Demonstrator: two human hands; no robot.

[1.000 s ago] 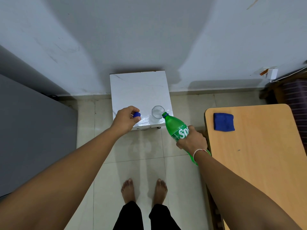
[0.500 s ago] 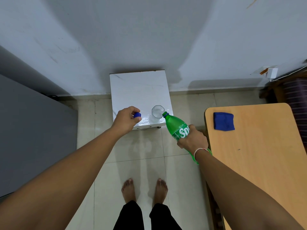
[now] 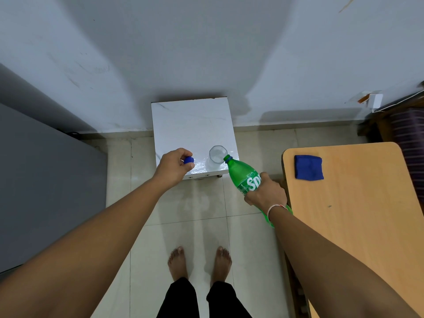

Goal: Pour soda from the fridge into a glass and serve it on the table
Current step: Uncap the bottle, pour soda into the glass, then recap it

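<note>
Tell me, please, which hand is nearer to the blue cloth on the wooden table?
Right. The right hand, gripping the bottle, is just left of the blue cloth; the left hand is farther left.

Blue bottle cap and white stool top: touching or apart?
Cannot tell. In the head view the left hand pinches the blue cap above the white stool; any gap is hidden.

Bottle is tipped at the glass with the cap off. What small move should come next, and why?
Probably tip the green bottle a little further. Its open mouth sits at the rim of the glass on the white stand, held by the right hand, and the glass looks mostly empty. The left hand keeps the blue cap aside.
</note>
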